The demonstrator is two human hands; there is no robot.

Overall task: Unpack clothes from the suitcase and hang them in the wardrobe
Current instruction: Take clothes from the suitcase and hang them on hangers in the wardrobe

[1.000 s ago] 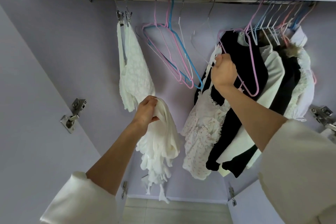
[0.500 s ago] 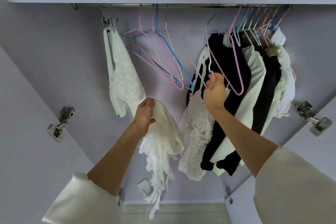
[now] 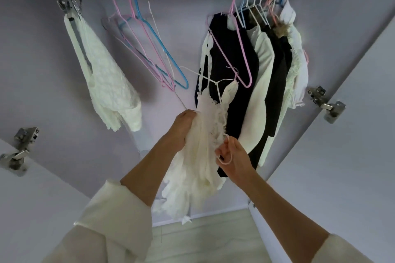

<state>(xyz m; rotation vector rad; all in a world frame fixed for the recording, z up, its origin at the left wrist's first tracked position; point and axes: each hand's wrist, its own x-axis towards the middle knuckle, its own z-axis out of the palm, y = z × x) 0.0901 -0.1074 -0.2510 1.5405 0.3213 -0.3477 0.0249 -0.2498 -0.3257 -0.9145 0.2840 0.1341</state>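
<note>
White dress point(image 3: 203, 151) is hanging lengthwise mid-frame; your left hand point(image 3: 183, 128) is gripping its bunched top, your right hand point(image 3: 233, 156) pinching a strap just beside.

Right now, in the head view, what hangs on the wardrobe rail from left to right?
White textured top on clip hangers → bunch of empty pink and blue hangers → black garment → cream garment → lacy white garment.

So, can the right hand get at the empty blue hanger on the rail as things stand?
Probably not at once: the right hand pinches a strap of the white garment, and the left hand grips it too. The blue hanger itself hangs unblocked.
</note>
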